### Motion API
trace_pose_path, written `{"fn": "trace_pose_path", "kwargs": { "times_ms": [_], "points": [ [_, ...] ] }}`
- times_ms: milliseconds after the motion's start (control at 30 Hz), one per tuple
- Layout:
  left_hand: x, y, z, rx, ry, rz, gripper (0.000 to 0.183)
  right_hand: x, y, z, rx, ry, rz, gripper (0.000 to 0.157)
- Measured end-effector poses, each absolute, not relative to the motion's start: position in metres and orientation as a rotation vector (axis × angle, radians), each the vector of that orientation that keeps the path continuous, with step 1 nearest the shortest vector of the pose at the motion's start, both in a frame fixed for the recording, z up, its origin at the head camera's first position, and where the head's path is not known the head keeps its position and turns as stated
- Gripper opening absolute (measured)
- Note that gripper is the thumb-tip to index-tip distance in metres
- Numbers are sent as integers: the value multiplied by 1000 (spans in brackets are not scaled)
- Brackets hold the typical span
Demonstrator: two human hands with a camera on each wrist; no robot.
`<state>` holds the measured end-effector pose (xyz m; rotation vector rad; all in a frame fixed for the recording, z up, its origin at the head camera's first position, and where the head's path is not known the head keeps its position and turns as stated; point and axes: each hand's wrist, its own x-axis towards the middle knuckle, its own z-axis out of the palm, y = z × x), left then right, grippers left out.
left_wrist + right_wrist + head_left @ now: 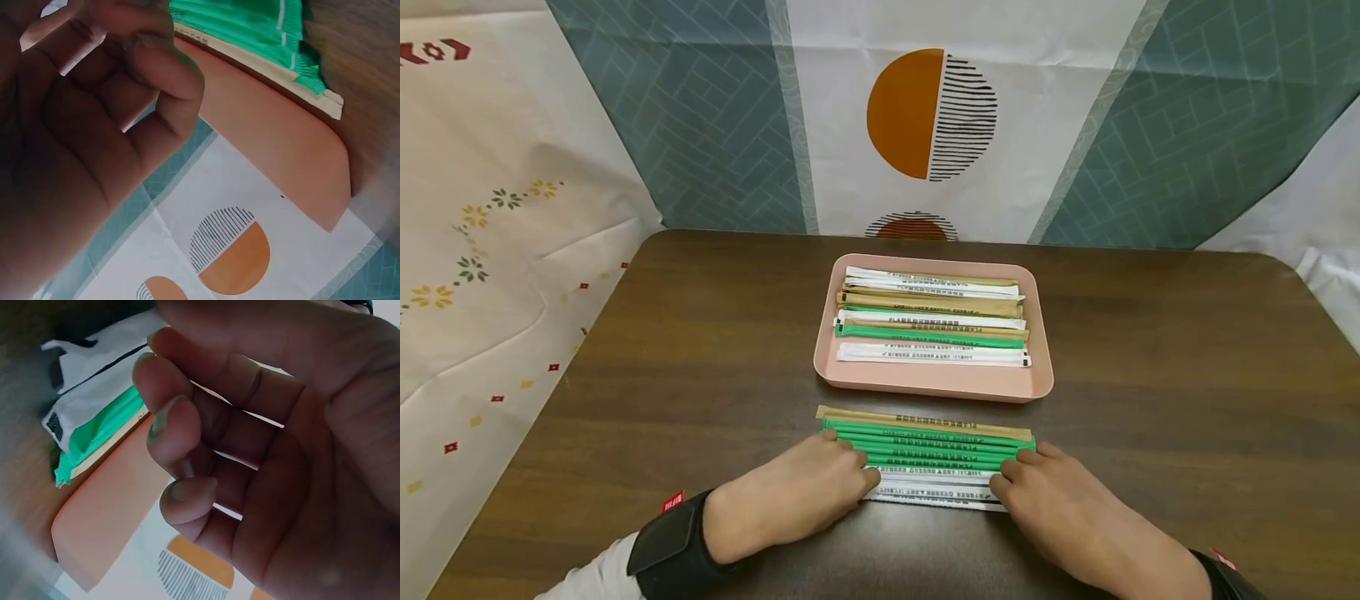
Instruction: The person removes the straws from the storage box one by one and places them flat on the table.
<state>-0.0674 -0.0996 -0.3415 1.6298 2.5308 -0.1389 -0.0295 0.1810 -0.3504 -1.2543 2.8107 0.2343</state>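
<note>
Packets [936,455] in row on desk [1165,375]: L hand [801,487] at 8 o'clock, R hand [1063,508] at 4, fingers half-curled at ends, can't tell if gripping; tray [925,381] w/ more at 12.

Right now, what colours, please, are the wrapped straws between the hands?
The wrapped straws are tan, green and white, clearest in the head view.

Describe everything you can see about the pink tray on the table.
The pink tray is shallow and rectangular, with rounded corners and a low raised rim; its smooth, matte surface looks like plastic. It lies flat on the brown table, just beyond the row of thin packets. White, green and tan packets lie lengthwise inside, leaving a bare strip along the near side. Neither the left hand nor the right hand touches it.
</note>
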Motion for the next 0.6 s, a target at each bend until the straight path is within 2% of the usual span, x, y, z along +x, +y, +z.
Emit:
{"fn": "trace_pose_path", "kwargs": {
  "times_ms": [433, 600],
  "points": [
    [-76, -106, -341, 1580, 2572, -148, 15, -40, 181, -349, -1242, 2858, 233, 31],
    [-88, -107, -337, 1607, 2568, 64, 20, -44, 185, -337, -1256, 2853, 99, 32]
  ]
}}
